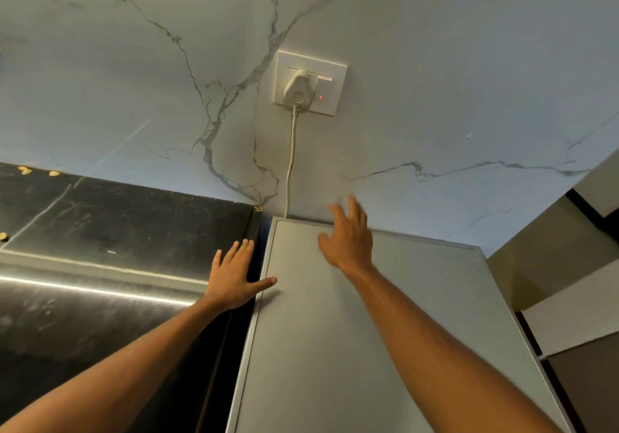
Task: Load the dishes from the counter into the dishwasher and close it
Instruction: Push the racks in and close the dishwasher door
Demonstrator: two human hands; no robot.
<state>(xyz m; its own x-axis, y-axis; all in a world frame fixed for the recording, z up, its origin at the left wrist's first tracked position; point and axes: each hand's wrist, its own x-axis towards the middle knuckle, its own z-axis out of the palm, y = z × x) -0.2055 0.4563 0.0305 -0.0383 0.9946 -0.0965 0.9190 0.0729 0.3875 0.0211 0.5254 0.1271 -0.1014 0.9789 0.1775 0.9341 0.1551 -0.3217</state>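
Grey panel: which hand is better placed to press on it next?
Right, probably. The right hand is spread open over the grey panel near its back edge, though blurred. The left hand lies flat on the black counter, only its thumb reaching the panel.

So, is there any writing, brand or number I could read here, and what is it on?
No text can be read here.
Small marked strip atop the switch on the white square wall socket plate: too small and blurred to read.
Grey metal top and black stone counter: no writing shows.
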